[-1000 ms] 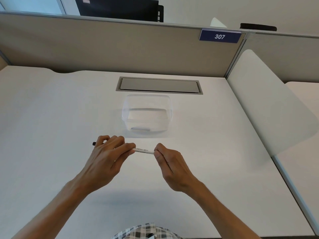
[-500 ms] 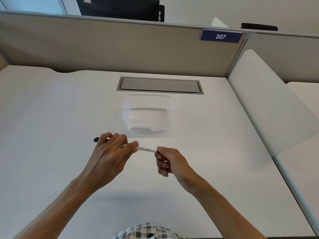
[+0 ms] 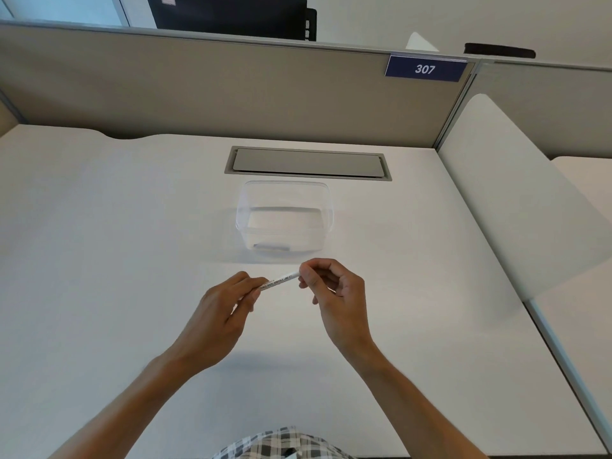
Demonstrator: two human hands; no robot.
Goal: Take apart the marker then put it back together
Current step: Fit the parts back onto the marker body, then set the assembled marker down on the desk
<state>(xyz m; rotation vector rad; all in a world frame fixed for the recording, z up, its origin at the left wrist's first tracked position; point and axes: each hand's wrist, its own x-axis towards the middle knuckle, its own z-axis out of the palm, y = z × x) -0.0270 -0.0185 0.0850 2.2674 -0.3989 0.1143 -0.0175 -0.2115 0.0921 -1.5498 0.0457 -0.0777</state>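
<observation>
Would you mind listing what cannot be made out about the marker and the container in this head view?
- Marker ends: the left hand covers one, the fingertips of the right hand the other, so any cap is hidden.
- Print on the marker barrel: too small to read.
- Clear container: a pale shape at its near wall cannot be identified.
</observation>
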